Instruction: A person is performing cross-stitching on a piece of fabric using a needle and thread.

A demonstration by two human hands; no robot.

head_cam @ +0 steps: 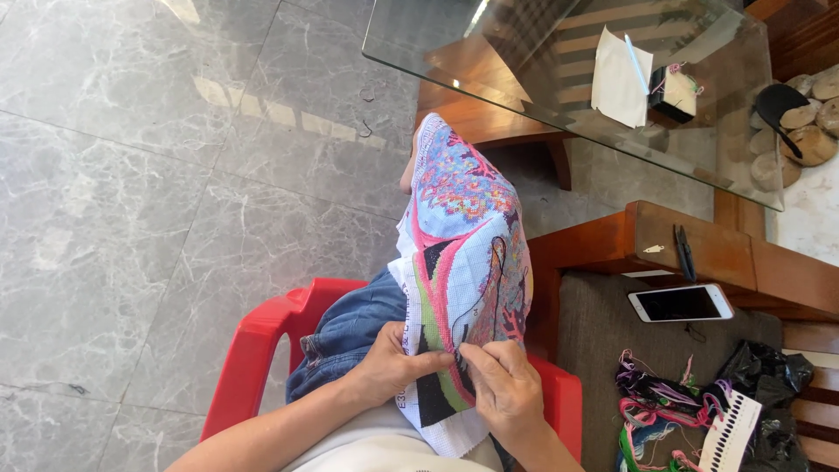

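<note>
Multicoloured cross-stitch canvas draped over the lap above a red plastic chair, mostly filled, a blank strip left at the edge; left hand pinching the fabric, right hand fingers closed, apparently on a needle too small to confirm.

Your left hand curls with fingers bent; your right hand pinches beside it, forearms converging.

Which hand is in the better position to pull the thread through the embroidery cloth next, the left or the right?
Probably the right hand: its fingertips pinch at the stitching spot on the cross-stitch cloth, where the dark thread loops up. The left hand grips the cloth's edge to steady it.
</note>
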